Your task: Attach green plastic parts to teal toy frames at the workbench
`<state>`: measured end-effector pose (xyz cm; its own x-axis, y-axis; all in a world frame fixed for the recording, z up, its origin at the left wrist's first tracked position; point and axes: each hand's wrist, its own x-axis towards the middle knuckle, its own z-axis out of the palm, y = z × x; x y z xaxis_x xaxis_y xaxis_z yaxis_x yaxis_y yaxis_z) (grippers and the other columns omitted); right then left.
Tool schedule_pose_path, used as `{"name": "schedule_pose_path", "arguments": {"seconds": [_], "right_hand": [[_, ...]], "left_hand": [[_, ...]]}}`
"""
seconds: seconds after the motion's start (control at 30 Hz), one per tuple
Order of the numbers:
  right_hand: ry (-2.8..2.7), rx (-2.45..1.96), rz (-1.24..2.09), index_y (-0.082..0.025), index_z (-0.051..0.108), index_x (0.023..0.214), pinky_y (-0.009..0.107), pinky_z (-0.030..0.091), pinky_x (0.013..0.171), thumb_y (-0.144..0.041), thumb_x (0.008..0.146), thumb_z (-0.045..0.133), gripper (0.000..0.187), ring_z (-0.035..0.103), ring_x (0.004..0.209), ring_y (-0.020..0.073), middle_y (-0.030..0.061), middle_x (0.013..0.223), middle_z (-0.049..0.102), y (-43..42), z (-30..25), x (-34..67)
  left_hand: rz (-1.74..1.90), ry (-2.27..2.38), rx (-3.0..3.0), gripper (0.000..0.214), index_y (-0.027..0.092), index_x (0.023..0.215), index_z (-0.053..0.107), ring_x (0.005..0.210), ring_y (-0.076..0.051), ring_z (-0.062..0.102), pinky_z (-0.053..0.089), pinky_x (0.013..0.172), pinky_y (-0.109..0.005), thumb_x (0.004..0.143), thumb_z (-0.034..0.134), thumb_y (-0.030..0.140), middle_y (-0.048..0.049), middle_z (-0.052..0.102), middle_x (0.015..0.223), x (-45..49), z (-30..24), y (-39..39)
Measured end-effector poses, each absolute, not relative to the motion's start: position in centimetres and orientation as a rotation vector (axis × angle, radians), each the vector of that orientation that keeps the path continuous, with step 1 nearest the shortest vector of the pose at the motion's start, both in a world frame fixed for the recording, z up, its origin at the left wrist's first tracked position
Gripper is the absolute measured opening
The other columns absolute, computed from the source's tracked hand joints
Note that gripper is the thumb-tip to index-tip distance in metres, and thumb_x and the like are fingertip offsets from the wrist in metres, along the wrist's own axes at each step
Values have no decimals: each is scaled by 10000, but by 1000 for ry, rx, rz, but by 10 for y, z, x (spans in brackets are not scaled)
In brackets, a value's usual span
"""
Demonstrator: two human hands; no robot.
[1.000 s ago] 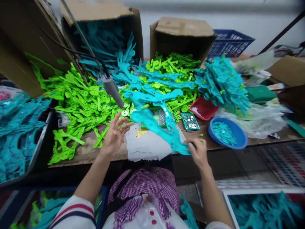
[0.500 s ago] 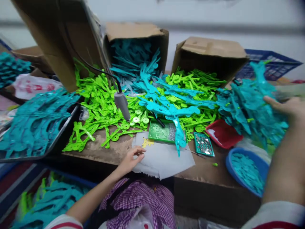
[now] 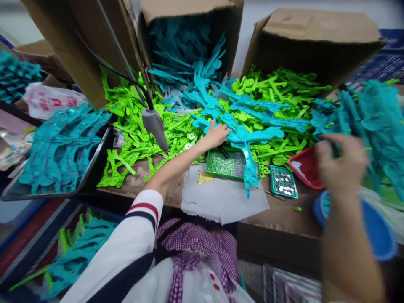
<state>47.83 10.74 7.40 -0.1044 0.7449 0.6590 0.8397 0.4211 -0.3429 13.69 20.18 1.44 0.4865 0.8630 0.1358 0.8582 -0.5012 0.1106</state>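
Note:
My left hand [image 3: 217, 134] reaches over the middle of the pile, its fingers apart and resting on a turquoise plastic piece [image 3: 259, 134] with long arms and round ends. Its palm side is hidden, and I see no firm grip. Smeared by motion, my right hand [image 3: 342, 164] hangs above the right of the table, near the red tray [image 3: 306, 173]. Its fingers are too blurred to read. Below the left hand lie a green tray of small beads [image 3: 221, 163], a small teal tray of shiny round parts [image 3: 283, 181] and a white sheet [image 3: 221, 202] with a yellow cutout [image 3: 205, 177].
Lime-green plastic pieces [image 3: 139, 126] are heaped across the table, before open cardboard boxes [image 3: 318, 27]. A grey-handled tool [image 3: 154, 128] hangs on a cable. Turquoise pieces fill a black tray [image 3: 104, 145] at left and hang in a stack [image 3: 375, 126] at right. A blue bowl [image 3: 378, 231] stands at the front right.
My left hand has gone from the white sheet up to the turquoise piece on the pile. My right hand has moved left, away from the turquoise stack. The view has shifted.

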Motion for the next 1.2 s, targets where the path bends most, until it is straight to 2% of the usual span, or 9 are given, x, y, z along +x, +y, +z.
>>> {"name": "schedule_pose_path", "arguments": {"seconds": [0.07,0.2,0.3,0.53,0.77,0.9,1.03,1.1,1.2], "right_hand": [[-1921,-1292,84,-209,685,1160,502,498,1009,-554,942,574,422,649,1132,282,117,1154,713,58,29,419],[-1693,-1338,577,-184,724,1027,412,570,811,-542,955,531,413,693,918,243,116,1002,740,4,-50,345],[-1619,-1323,728,-186,728,1009,401,566,827,-515,954,542,382,689,920,234,106,983,738,-13,-69,330],[-1530,-1368,815,-214,703,1096,424,562,913,-521,933,588,366,684,1001,236,107,1073,724,-40,-47,345],[-1096,-1137,1154,-251,527,1365,453,563,962,-640,857,592,643,649,1161,251,130,1354,610,9,-37,292],[-964,-979,1091,-241,658,1108,426,553,962,-485,890,586,335,681,1026,211,62,1084,702,-6,5,277],[-1267,-1073,1080,-224,650,795,342,565,712,-413,880,620,209,616,651,163,-3,674,616,-28,65,344],[-1619,-1277,914,-243,697,1021,326,547,668,-403,828,699,251,649,727,187,25,848,701,-38,77,392],[-2294,-1424,556,-251,571,1397,356,550,700,-346,761,742,665,694,880,260,89,1137,725,-56,47,438]], "left_hand": [[275,1484,2730,357,176,1297,634,1251,-327,534,252,1120,-566,950,558,209,-166,627,1279,134,13,209],[299,1422,2766,632,216,1413,533,1293,-352,463,267,1077,-554,826,755,286,-169,560,1383,129,8,218],[193,1375,2750,570,222,1325,599,1219,-330,498,277,1050,-534,789,786,274,-140,611,1304,128,5,225],[498,1338,2840,395,208,1240,613,1200,-301,499,257,1048,-501,854,697,195,-112,632,1217,117,23,184],[627,1419,2663,378,217,1259,604,1188,-286,533,343,1000,-470,890,683,229,-96,643,1240,120,30,58],[788,1112,2504,490,246,1384,521,1257,-281,545,442,1014,-479,939,666,389,-100,604,1332,136,16,-14],[1078,748,2429,606,278,1486,399,1355,-286,516,524,1036,-495,955,627,461,-146,487,1478,129,21,-61],[1244,693,2459,514,276,1443,444,1229,-232,619,598,946,-418,969,623,367,-117,577,1368,112,26,-81],[1411,727,2584,368,273,1305,567,996,-155,703,646,803,-314,940,601,240,-23,692,1086,82,17,-105]]}}
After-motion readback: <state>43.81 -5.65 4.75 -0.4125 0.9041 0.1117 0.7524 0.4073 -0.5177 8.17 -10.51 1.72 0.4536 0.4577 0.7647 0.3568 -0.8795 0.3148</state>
